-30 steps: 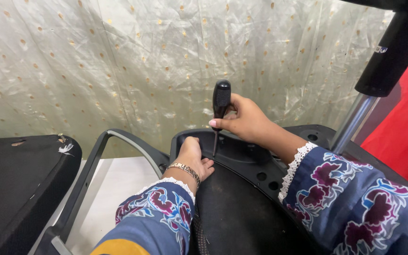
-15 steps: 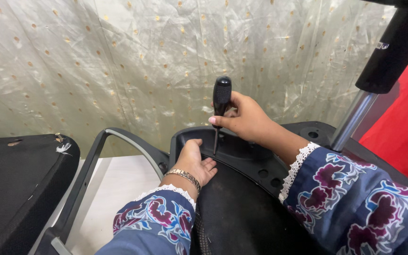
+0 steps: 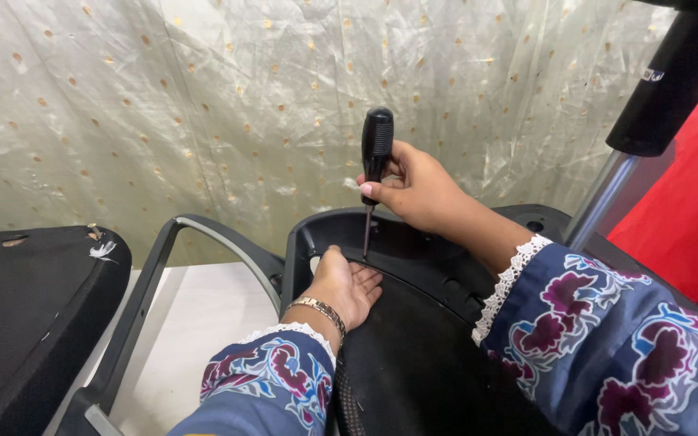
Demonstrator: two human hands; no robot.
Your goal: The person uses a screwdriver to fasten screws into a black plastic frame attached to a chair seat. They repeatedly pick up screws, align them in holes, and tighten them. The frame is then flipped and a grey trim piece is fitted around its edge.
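**Screwdriver upright over black chair shell**

Your right hand (image 3: 418, 190) is closed around the black handle of a screwdriver (image 3: 375, 161), thumb and fingers wrapped about its lower half, the handle's top standing clear above your grip. The tool stands almost upright, its thin metal shaft pointing down at the curved inner rim of a black plastic chair shell (image 3: 414, 250); whether the tip actually touches the plastic cannot be told from this view. Your left hand (image 3: 345, 282) lies open, palm up, on the shell just below and beside the shaft's tip, fingers loosely spread and holding nothing. A metal bracelet (image 3: 317, 308) circles that wrist, just above a lace-edged cuff. Both your sleeves are blue with a purple and red floral print.

The shell sits in the middle of the view, its dark fabric panel (image 3: 414, 371) running down toward you. To its left a grey curved armrest frame (image 3: 151, 282) arches over a pale worktop (image 3: 195, 323). Farther left lies a black padded seat cushion (image 3: 26, 307), scuffed with white marks near its upper edge. Behind everything hangs a crinkled cream curtain (image 3: 203, 97) dotted with gold spots. At the upper right a black cylinder on a silver metal post (image 3: 603, 202) slants across a red cloth (image 3: 688, 218).
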